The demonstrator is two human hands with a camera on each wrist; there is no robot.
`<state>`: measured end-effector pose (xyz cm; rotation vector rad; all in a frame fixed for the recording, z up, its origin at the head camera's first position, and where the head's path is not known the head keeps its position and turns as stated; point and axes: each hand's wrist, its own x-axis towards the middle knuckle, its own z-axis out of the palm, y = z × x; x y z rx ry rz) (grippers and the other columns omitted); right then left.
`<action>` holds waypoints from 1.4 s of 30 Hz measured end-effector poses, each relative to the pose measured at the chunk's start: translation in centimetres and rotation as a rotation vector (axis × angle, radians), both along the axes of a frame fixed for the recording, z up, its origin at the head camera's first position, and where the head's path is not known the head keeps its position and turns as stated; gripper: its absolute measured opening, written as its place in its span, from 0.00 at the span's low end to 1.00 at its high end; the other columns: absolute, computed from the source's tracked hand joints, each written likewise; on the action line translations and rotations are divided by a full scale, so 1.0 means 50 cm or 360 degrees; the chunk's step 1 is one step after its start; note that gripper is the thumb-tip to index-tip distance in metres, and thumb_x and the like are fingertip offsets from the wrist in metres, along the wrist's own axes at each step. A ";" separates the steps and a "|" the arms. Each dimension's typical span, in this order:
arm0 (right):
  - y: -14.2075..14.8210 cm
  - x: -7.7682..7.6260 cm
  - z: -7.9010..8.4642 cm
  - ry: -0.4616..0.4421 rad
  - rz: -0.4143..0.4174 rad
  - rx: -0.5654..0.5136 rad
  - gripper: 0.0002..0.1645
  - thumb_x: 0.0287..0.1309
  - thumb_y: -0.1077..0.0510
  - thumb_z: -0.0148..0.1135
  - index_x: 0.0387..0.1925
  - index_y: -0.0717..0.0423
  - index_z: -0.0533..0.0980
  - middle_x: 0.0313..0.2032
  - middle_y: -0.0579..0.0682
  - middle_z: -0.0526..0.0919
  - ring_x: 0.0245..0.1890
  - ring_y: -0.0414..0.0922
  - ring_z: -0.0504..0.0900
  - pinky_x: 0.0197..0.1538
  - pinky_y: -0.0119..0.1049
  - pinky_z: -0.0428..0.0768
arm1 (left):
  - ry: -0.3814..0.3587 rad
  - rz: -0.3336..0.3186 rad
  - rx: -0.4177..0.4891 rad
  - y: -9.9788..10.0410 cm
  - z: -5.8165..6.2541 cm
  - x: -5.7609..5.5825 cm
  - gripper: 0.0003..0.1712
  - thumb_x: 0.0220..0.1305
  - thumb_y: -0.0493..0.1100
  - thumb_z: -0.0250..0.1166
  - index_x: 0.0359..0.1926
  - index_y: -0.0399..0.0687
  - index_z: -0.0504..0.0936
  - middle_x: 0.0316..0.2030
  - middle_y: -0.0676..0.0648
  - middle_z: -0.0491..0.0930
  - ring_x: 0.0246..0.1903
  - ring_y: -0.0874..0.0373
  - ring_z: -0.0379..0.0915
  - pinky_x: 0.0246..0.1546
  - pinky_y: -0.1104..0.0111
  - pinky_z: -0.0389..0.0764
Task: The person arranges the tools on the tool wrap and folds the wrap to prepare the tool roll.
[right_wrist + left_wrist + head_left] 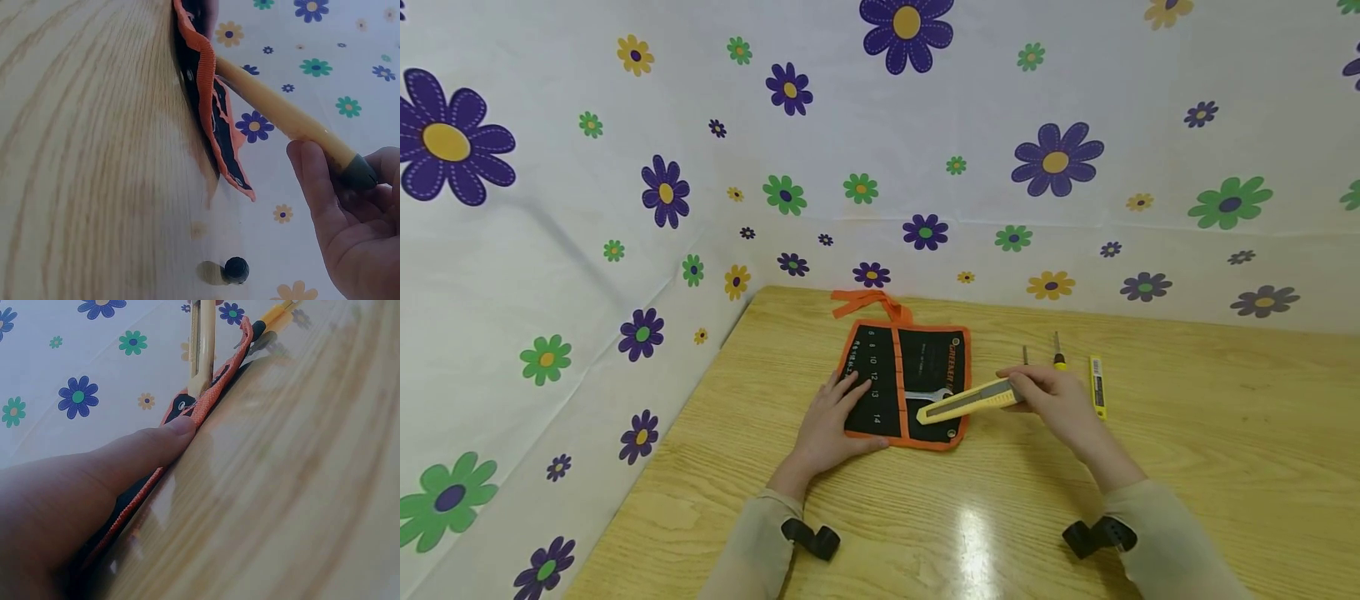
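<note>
A black tool pouch (886, 371) with orange trim and printed numbers lies spread on the wooden table. My left hand (827, 429) rests on its left part with fingers extended. The left thumb (147, 450) lies along the near orange edge in the left wrist view. My right hand (1056, 408) grips a yellow utility knife (966, 402) by its dark grey end. The knife slants down to the left, its front tip over the pouch's right half near the orange middle band. Just behind the knife, a silver wrench (925, 395) lies across that half, its open end showing.
Beyond my right hand lie a yellow-and-black screwdriver (1059, 357), a thin metal shaft (1026, 354) and a flat yellow strip with a dark label (1097, 387). An orange strap (868, 298) trails from the pouch's far edge. Flower-patterned sheeting (970, 108) borders the table behind and to the left.
</note>
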<state>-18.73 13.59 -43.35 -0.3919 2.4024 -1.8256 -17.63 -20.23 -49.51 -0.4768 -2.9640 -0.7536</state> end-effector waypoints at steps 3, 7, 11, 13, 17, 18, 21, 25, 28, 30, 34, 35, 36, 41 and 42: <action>-0.004 -0.001 0.001 0.0001 0.0019 0.0078 0.21 0.71 0.57 0.50 0.54 0.72 0.75 0.46 0.66 0.75 0.36 0.46 0.85 0.41 0.39 0.83 | -0.0011 0.0002 -0.0016 0.000 -0.001 0.000 0.56 0.46 0.70 0.69 0.72 0.55 0.60 0.72 0.46 0.52 0.73 0.46 0.34 0.70 0.52 0.42; -0.010 -0.003 0.006 0.0020 0.0050 0.0153 0.21 0.71 0.58 0.50 0.53 0.72 0.75 0.43 0.64 0.80 0.36 0.48 0.85 0.40 0.42 0.83 | -0.0018 0.0000 -0.0011 0.000 0.000 0.000 0.56 0.46 0.70 0.69 0.73 0.55 0.60 0.73 0.46 0.51 0.73 0.46 0.34 0.70 0.52 0.41; -0.017 -0.003 0.015 0.0040 0.0082 0.0191 0.20 0.71 0.59 0.50 0.53 0.72 0.75 0.43 0.64 0.81 0.35 0.48 0.86 0.40 0.42 0.83 | -0.0013 -0.0002 0.0004 0.000 0.001 0.001 0.56 0.46 0.69 0.70 0.72 0.55 0.60 0.72 0.45 0.52 0.72 0.45 0.34 0.70 0.51 0.42; -0.021 -0.003 0.019 0.0048 0.0096 0.0201 0.20 0.71 0.60 0.50 0.54 0.72 0.75 0.45 0.65 0.81 0.35 0.48 0.86 0.39 0.41 0.84 | -0.0014 0.0000 0.0002 0.000 0.001 0.000 0.55 0.46 0.69 0.70 0.72 0.55 0.61 0.72 0.45 0.52 0.73 0.45 0.34 0.70 0.52 0.42; -0.027 -0.002 0.024 0.0035 0.0120 0.0196 0.19 0.71 0.62 0.49 0.55 0.73 0.74 0.46 0.67 0.79 0.36 0.50 0.85 0.39 0.41 0.84 | -0.0011 0.0003 -0.0009 0.000 0.001 -0.001 0.55 0.46 0.70 0.70 0.72 0.55 0.61 0.72 0.46 0.52 0.73 0.46 0.34 0.70 0.52 0.42; -0.028 -0.002 0.024 0.0027 0.0128 0.0191 0.19 0.71 0.62 0.49 0.55 0.74 0.73 0.47 0.67 0.79 0.37 0.51 0.85 0.40 0.41 0.84 | -0.0009 0.0003 -0.0011 0.000 0.000 -0.001 0.55 0.46 0.69 0.70 0.72 0.55 0.61 0.72 0.46 0.52 0.73 0.46 0.35 0.70 0.52 0.42; -0.031 -0.004 0.019 0.0008 0.0147 0.0168 0.19 0.71 0.63 0.48 0.55 0.75 0.73 0.46 0.68 0.79 0.38 0.53 0.85 0.40 0.41 0.83 | -0.0003 0.0002 -0.0003 0.000 0.000 -0.001 0.55 0.46 0.69 0.70 0.72 0.55 0.61 0.72 0.46 0.53 0.73 0.46 0.35 0.70 0.52 0.42; -0.032 -0.007 0.007 -0.0003 0.0168 0.0161 0.19 0.71 0.64 0.48 0.54 0.75 0.73 0.44 0.68 0.80 0.36 0.54 0.85 0.38 0.41 0.84 | -0.0002 0.0001 0.0005 0.000 0.000 0.000 0.54 0.46 0.69 0.70 0.72 0.54 0.62 0.72 0.45 0.53 0.72 0.45 0.35 0.70 0.52 0.42; -0.032 -0.005 0.003 -0.0014 0.0160 0.0210 0.19 0.71 0.62 0.48 0.54 0.73 0.73 0.36 0.63 0.82 0.31 0.54 0.83 0.33 0.39 0.84 | -0.0001 0.0000 0.0000 -0.001 0.000 0.000 0.55 0.46 0.69 0.70 0.72 0.54 0.62 0.72 0.45 0.53 0.72 0.45 0.35 0.70 0.52 0.42; -0.031 -0.004 0.002 -0.0031 0.0151 0.0253 0.19 0.72 0.61 0.48 0.54 0.71 0.74 0.31 0.60 0.82 0.28 0.54 0.81 0.28 0.37 0.81 | 0.0001 -0.0002 -0.0002 -0.001 -0.001 -0.001 0.55 0.46 0.69 0.70 0.72 0.54 0.62 0.72 0.45 0.53 0.72 0.45 0.35 0.70 0.51 0.42; -0.030 -0.001 -0.002 -0.0040 0.0131 0.0305 0.19 0.72 0.59 0.48 0.55 0.68 0.75 0.29 0.57 0.81 0.27 0.51 0.78 0.26 0.36 0.77 | 0.0011 -0.0004 -0.0007 -0.001 -0.003 -0.002 0.55 0.46 0.69 0.70 0.72 0.55 0.61 0.72 0.45 0.53 0.72 0.45 0.35 0.70 0.51 0.42; -0.030 -0.001 -0.004 -0.0030 0.0132 0.0304 0.19 0.72 0.59 0.49 0.55 0.68 0.75 0.31 0.57 0.80 0.27 0.51 0.78 0.27 0.36 0.78 | 0.0012 -0.0003 -0.0013 -0.001 -0.003 -0.002 0.55 0.46 0.69 0.70 0.72 0.55 0.61 0.72 0.45 0.53 0.72 0.45 0.36 0.70 0.51 0.43; -0.029 0.000 -0.006 -0.0018 0.0132 0.0301 0.19 0.71 0.59 0.49 0.55 0.69 0.75 0.32 0.57 0.80 0.28 0.51 0.79 0.28 0.37 0.80 | 0.0013 -0.0004 -0.0016 0.000 -0.004 -0.002 0.55 0.46 0.69 0.70 0.72 0.55 0.61 0.72 0.45 0.53 0.72 0.45 0.36 0.70 0.52 0.43; -0.028 -0.002 -0.013 0.0084 0.0158 0.0342 0.17 0.69 0.62 0.52 0.52 0.70 0.77 0.36 0.57 0.75 0.29 0.50 0.80 0.31 0.37 0.82 | 0.0014 -0.0006 -0.0030 -0.001 -0.003 -0.003 0.55 0.46 0.70 0.69 0.72 0.55 0.61 0.72 0.45 0.53 0.72 0.45 0.36 0.70 0.51 0.43; -0.028 -0.002 -0.014 0.0097 0.0161 0.0366 0.17 0.69 0.62 0.52 0.51 0.69 0.78 0.36 0.56 0.75 0.29 0.49 0.79 0.31 0.36 0.82 | 0.0018 -0.0008 -0.0028 -0.002 -0.002 -0.003 0.55 0.46 0.70 0.69 0.72 0.55 0.62 0.72 0.45 0.53 0.72 0.44 0.36 0.70 0.51 0.43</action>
